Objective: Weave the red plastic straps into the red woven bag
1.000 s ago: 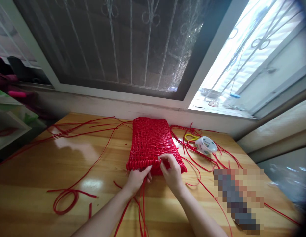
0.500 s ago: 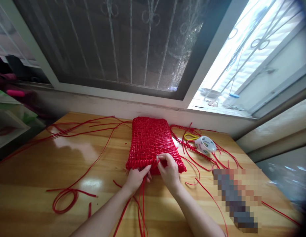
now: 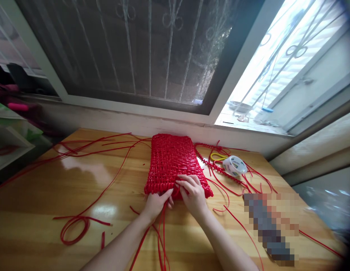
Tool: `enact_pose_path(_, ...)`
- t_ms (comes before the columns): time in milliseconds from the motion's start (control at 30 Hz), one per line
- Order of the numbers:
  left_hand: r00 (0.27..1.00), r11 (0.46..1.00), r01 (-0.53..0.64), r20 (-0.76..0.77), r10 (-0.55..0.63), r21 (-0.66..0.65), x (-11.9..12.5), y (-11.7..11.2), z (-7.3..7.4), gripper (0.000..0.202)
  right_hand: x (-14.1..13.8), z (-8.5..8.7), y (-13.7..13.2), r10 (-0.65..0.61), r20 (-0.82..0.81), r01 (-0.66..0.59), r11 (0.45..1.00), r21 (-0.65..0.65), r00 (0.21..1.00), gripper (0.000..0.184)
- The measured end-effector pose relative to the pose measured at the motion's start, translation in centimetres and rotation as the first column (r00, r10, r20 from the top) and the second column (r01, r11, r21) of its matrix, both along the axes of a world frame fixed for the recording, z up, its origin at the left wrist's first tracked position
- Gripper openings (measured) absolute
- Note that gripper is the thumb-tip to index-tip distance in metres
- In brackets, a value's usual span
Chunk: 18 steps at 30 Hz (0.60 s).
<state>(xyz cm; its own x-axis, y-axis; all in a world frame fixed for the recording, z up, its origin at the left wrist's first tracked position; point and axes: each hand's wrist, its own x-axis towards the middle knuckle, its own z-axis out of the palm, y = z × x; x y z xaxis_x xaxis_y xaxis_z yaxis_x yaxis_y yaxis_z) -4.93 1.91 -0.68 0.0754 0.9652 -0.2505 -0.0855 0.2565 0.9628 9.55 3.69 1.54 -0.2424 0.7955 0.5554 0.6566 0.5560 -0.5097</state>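
Note:
A red woven bag (image 3: 175,160) of shiny plastic strips lies on the wooden table (image 3: 113,203), its near edge toward me. My left hand (image 3: 159,201) grips that near edge, thumb on top and fingers underneath. Close beside it, my right hand (image 3: 192,190) is bent over the same edge, thumb and fingertips closed at a red strip in the weave. Loose red strips (image 3: 161,237) hang from under my left hand toward the table's front. The fingertips partly hide the strip being worked.
To the right lie a braided red strap (image 3: 217,167), a tape roll (image 3: 235,165) and a yellow loop (image 3: 218,156). A pixelated dark object (image 3: 271,229) is nearer. A coiled red strip (image 3: 75,229) and long strands (image 3: 93,143) spread left. Behind stands a window frame (image 3: 135,109).
My right hand's fingers have shifted slightly to the left and spread flatter over the bag's edge. The left hand and the bag have stayed nearly still.

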Motion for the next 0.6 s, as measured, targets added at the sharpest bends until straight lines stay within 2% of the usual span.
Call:
enact_pose_path(67, 0.999, 1.0, -0.01, 0.041, 0.011, -0.027, 0.0, 0.0, 0.2, 0.033, 0.3, 0.0, -0.8, 0.006, -0.03, -0.005, 1.0, 0.015, 1.0, 0.029)
enact_pose_path(133, 0.997, 0.998, -0.016, 0.078, 0.021, -0.064, 0.1, -0.1, 0.6, 0.033, 0.6, -0.3, -2.1, -0.009, -0.174, 0.006, 1.0, -0.013, 0.985, 0.032)
enact_pose_path(200, 0.991, 0.995, -0.023, 0.128, 0.035, -0.099, 0.3, -0.2, 1.2, 0.034, 0.6, -0.8, -3.6, -0.051, -0.41, -0.023, 0.984, -0.174, 0.911, 0.024)
enact_pose_path(233, 0.986, 0.993, -0.027, 0.164, 0.045, -0.115, 0.4, -0.4, 1.5, 0.034, 0.5, -1.2, -4.2, -0.098, -0.538, -0.092, 0.945, -0.315, 0.837, 0.019)
enact_pose_path(267, 0.978, 0.991, -0.027, 0.202, 0.053, -0.128, 0.6, -0.5, 2.0, 0.033, 0.4, -1.6, -4.6, -0.171, -0.649, -0.207, 0.861, -0.464, 0.741, 0.017)
enact_pose_path(300, 0.969, 0.99, -0.022, 0.24, 0.055, -0.137, 0.9, -0.7, 2.4, 0.033, 0.2, -2.0, -4.8, -0.265, -0.73, -0.351, 0.741, -0.572, 0.63, 0.015)
enact_pose_path(333, 0.96, 0.989, -0.016, 0.273, 0.056, -0.146, 1.1, -0.9, 2.7, 0.033, -0.1, -2.4, -4.6, -0.361, -0.773, -0.497, 0.608, -0.619, 0.522, 0.015)
enact_pose_path(367, 0.952, 0.988, -0.01, 0.301, 0.057, -0.155, 1.3, -1.1, 3.1, 0.032, -0.4, -2.7, -4.3, -0.44, -0.789, -0.621, 0.492, -0.611, 0.428, 0.016)
enact_pose_path(400, 0.946, 0.986, -0.008, 0.32, 0.061, -0.165, 1.5, -1.3, 3.3, 0.032, -0.7, -3.1, -3.7, -0.495, -0.795, -0.712, 0.41, -0.57, 0.352, 0.018)
enact_pose_path(433, 0.941, 0.985, -0.013, 0.332, 0.071, -0.172, 1.6, -1.5, 3.5, 0.031, -1.0, -3.4, -3.0, -0.522, -0.8, -0.772, 0.362, -0.523, 0.297, 0.022)
enact_pose_path(467, 0.937, 0.984, -0.024, 0.339, 0.085, -0.178, 1.7, -1.6, 3.6, 0.03, -1.3, -3.6, -2.2, -0.52, -0.812, -0.81, 0.336, -0.481, 0.266, 0.026)
enact_pose_path(533, 0.933, 0.983, -0.048, 0.343, 0.107, -0.176, 1.7, -1.6, 3.6, 0.028, -1.9, -4.0, -0.9, -0.468, -0.846, -0.839, 0.328, -0.435, 0.256, 0.036)
enact_pose_path(600, 0.938, 0.988, -0.045, 0.334, 0.092, -0.146, 1.4, -1.5, 3.3, 0.031, -2.4, -4.3, 0.0, -0.402, -0.872, -0.84, 0.336, -0.425, 0.28, 0.043)
